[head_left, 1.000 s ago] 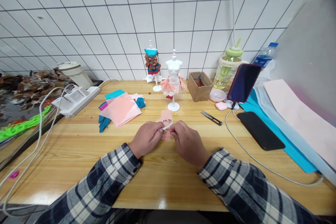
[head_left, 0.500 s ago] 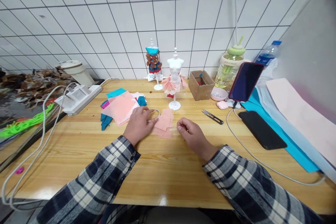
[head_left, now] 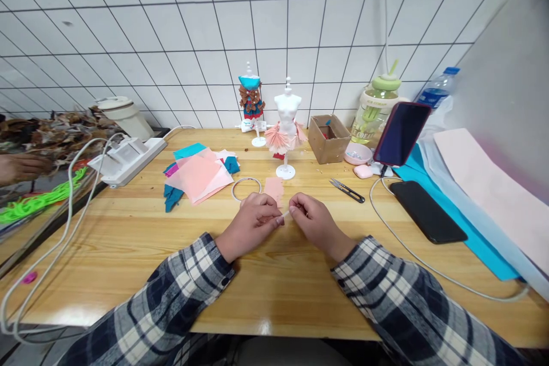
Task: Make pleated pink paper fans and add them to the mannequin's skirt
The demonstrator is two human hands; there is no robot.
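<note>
My right hand [head_left: 317, 223] is closed, its thumb and forefinger pinching one end of a narrow whitish strip [head_left: 286, 214]. My left hand [head_left: 255, 223] is closed at the strip's other end, thumb against fingers. Just beyond them lies a pink fabric piece [head_left: 273, 187] with jagged edges, partly covered by my left hand. A thin white ring [head_left: 235, 190] rests flat behind my left hand. Farther back stands a small white dress form [head_left: 287, 107] wearing a pleated pink skirt [head_left: 277, 140]. Thread snips [head_left: 349, 191] lie to the right of my right hand.
Pink and blue fabric sheets [head_left: 198, 174] are piled at left, near a white power strip [head_left: 128, 163] with cables. A second dressed form [head_left: 250, 97], a cardboard box [head_left: 329, 146] and a propped phone [head_left: 401, 134] stand behind. Another person's hand [head_left: 23, 168] shows at far left.
My left hand has moved right and nearer me, from the white ring and pink pieces to the strip at my right hand. Another person's hand has appeared at far left.
</note>
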